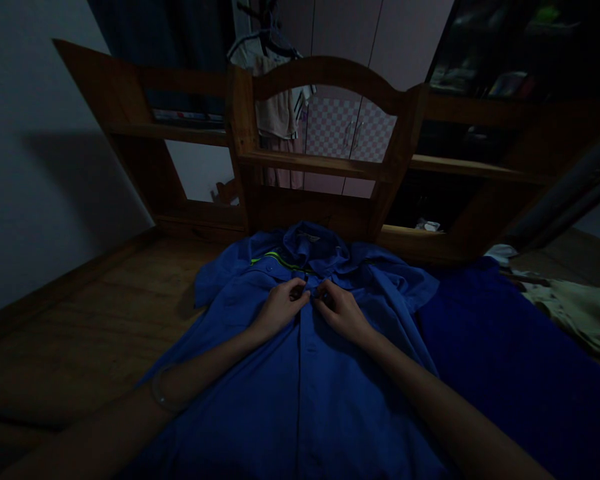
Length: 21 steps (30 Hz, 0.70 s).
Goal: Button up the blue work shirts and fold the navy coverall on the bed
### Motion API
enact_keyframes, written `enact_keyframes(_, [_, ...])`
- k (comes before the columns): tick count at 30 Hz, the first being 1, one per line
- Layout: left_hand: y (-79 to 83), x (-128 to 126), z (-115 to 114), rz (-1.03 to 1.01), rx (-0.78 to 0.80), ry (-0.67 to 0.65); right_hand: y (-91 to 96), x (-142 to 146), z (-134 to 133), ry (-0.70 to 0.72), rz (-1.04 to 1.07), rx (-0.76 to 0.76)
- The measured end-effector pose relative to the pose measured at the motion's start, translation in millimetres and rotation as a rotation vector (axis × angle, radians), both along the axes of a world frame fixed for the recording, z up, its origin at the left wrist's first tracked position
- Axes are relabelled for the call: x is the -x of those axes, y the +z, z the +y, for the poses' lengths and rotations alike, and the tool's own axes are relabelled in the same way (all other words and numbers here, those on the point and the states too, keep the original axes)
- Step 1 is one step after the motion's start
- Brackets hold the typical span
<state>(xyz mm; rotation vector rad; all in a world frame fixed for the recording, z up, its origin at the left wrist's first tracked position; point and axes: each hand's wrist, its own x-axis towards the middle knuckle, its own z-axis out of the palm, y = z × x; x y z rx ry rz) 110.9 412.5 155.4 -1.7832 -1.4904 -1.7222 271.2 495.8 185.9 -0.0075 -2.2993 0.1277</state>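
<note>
A blue short-sleeved shirt (pixel 250 393) lies spread out face up, its collar (pixel 313 243) at the far end. Yellow-green piping crosses the chest on the left side. My left hand (pixel 286 300) pinches the front edge of the shirt just below the collar. Close beside it, my right hand (pixel 337 307) has its fingers curled on the opposite front edge. A small gap separates the two hands. Whether a button lies between the fingers is too dark to tell. Below the hands the front placket (pixel 307 400) runs straight down toward me.
The shirt rests on a wooden surface (pixel 145 307) against a wooden shelved headboard (pixel 325 180). A dark blue cloth (pixel 520 360) lies to the right, with pale crumpled fabric (pixel 575 310) beyond it. Clothes on hangers (pixel 275 107) and a pale cupboard (pixel 350 127) stand behind. A white wall (pixel 45 167) is on the left.
</note>
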Motion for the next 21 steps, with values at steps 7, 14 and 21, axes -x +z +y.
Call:
enact_keyframes(7, [2.2, -4, -4, -0.006, 0.006, -0.021, -3.1, 5, 7, -0.061, 0.004, -0.021])
enact_keyframes(14, [4.1, -5, -10, 0.046, -0.010, 0.022, -1.0, 1, 8, -0.099, -0.012, -0.112])
enact_keyframes(21, [4.7, -8, -10, 0.051, -0.012, 0.031, 0.3, 0, 6, -0.125, -0.022, -0.148])
